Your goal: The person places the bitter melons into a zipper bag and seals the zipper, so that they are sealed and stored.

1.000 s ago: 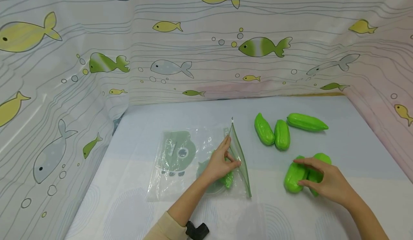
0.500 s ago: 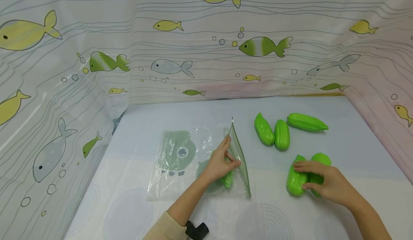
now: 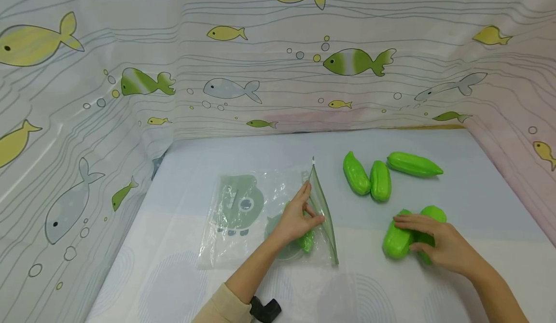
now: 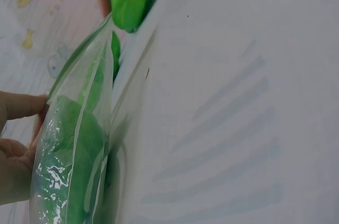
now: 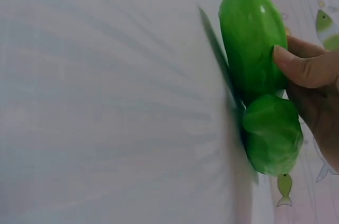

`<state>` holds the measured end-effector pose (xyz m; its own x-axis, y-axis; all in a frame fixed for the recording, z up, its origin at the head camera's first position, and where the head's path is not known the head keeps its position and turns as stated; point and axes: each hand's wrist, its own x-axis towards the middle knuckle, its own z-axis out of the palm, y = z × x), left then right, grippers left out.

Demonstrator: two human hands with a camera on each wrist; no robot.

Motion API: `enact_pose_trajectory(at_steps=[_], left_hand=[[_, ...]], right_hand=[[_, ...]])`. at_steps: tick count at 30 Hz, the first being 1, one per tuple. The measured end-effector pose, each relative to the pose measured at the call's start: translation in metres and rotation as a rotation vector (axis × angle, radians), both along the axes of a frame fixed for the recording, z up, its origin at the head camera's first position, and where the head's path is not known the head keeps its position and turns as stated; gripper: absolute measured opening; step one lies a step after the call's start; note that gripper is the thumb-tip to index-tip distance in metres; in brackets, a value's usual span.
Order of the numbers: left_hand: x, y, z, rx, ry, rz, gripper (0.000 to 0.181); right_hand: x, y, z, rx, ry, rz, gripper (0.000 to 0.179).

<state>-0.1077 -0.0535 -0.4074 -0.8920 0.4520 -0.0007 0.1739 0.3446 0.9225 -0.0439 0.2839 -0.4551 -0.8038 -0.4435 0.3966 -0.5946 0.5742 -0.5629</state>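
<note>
A clear zip bag (image 3: 243, 260) with a green cartoon print lies flat left of the middle in the head view. My left hand (image 3: 295, 221) holds it by the mouth, near the green zip strip (image 3: 326, 207). A bright green toy vegetable (image 3: 306, 242) shows through the bag, partly under that hand. At the right, my right hand (image 3: 447, 243) grips a plump, glossy green gourd-like toy (image 3: 397, 241); the right wrist view shows the thumb on its side and fingers behind. Another green toy (image 3: 433, 213) lies against it, partly hidden by the hand.
Farther back on the table lie a curved green toy (image 3: 356, 174), a shorter one (image 3: 381, 182) and a long pointed one (image 3: 414, 164). A black object (image 3: 266, 309) sits by the left forearm. A fish-print curtain (image 3: 278, 72) surrounds the table's back and sides.
The gourd-like toy under my right hand has shifted slightly right, then back left, and the right fingers and thumb have changed place on it. My left hand and the bag stay put.
</note>
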Motion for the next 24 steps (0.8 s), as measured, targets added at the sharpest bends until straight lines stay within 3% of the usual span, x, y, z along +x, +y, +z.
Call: enact_pose_trajectory(at_steps=[9,20,24], left_hand=[[0.0,0.001,0.002,0.003,-0.004,-0.002,0.082],[0.001,0.0,0.002,0.008,0.003,-0.005,0.082],[-0.002,-0.001,-0.005,0.007,-0.005,-0.002,0.083]], right_hand=[[-0.004,-0.007,-0.007,0.156,0.037,-0.203,0.071],[-0.01,-0.013,-0.01,0.165,0.057,-0.15,0.076],[-0.011,-0.014,-0.011,0.147,0.052,-0.157,0.073]])
